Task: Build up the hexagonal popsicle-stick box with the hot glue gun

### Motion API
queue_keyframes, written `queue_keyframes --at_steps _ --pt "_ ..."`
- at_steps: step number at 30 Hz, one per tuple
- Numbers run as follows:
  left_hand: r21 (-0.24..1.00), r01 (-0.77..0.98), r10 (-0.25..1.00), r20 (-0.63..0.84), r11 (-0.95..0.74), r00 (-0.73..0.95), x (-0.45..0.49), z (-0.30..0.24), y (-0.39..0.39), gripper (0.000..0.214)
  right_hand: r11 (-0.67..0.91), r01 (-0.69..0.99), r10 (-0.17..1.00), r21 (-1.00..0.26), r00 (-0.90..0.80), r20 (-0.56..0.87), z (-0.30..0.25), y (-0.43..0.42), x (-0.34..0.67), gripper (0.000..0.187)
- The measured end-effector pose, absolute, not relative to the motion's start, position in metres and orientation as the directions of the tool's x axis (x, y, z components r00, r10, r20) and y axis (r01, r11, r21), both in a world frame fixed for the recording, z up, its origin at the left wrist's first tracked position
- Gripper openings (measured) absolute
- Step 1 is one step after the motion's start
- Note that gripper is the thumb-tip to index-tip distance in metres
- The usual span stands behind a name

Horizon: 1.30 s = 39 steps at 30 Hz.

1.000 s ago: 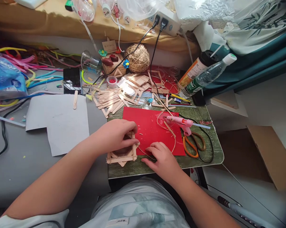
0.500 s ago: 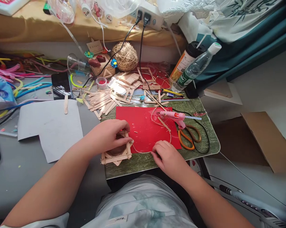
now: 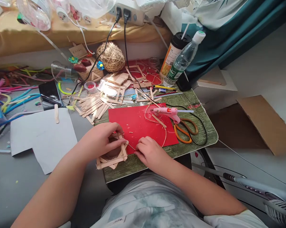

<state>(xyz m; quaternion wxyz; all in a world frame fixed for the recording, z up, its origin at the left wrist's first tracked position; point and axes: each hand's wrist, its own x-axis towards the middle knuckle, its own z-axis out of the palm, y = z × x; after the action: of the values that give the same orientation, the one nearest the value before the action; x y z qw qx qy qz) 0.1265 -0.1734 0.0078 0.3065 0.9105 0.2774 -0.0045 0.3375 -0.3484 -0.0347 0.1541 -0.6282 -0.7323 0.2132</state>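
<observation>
My left hand [image 3: 107, 137] grips the far right side of a small box frame built of craft sticks [image 3: 112, 161], with thumb and fingers over its rim. The frame rests at the near left of the green wood-patterned board [image 3: 138, 166], partly hidden by that hand. From the frame's right corner a thin twine [image 3: 131, 146] runs to my right hand [image 3: 149, 152], whose fingers are pinched on it. Beyond the right hand the twine loops over a red sheet [image 3: 133, 123]. A pink glue gun [image 3: 166, 111] lies on the sheet's right part.
Orange-handled scissors [image 3: 184, 131] lie right of the sheet. Craft sticks [image 3: 92, 106] are heaped behind it, near a twine ball [image 3: 111, 57]. A water bottle [image 3: 183, 60] and a lidded cup [image 3: 173, 52] stand at the back right. White cardboard [image 3: 44, 133] lies at left.
My right hand has moved left along the twine, closer to the stick frame. My left hand still holds the frame. The whole view has shifted somewhat.
</observation>
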Motion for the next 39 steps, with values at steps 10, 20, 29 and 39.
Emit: queue_keyframes --at_steps 10,20,29,39 --pt "0.56 0.516 0.513 -0.179 -0.648 0.839 0.128 0.01 -0.175 0.044 0.061 0.93 0.989 -0.361 -0.105 -0.103 -0.039 -0.349 0.327 0.011" --pt "0.61 0.329 0.374 -0.059 -0.721 0.926 0.13 0.013 -0.172 0.028 -0.071 0.926 0.944 -0.371 -0.058 -0.325 -0.023 -0.35 0.32 0.023" --pt "0.581 0.36 0.378 -0.096 -0.73 0.921 0.131 0.011 -0.17 0.029 -0.038 0.956 0.903 -0.29 -0.091 -0.42 -0.029 -0.355 0.33 0.015" --pt "0.599 0.329 0.355 -0.079 -0.73 0.932 0.133 0.008 -0.168 0.027 -0.081 0.924 0.891 -0.374 -0.102 -0.443 -0.003 -0.362 0.332 0.021"
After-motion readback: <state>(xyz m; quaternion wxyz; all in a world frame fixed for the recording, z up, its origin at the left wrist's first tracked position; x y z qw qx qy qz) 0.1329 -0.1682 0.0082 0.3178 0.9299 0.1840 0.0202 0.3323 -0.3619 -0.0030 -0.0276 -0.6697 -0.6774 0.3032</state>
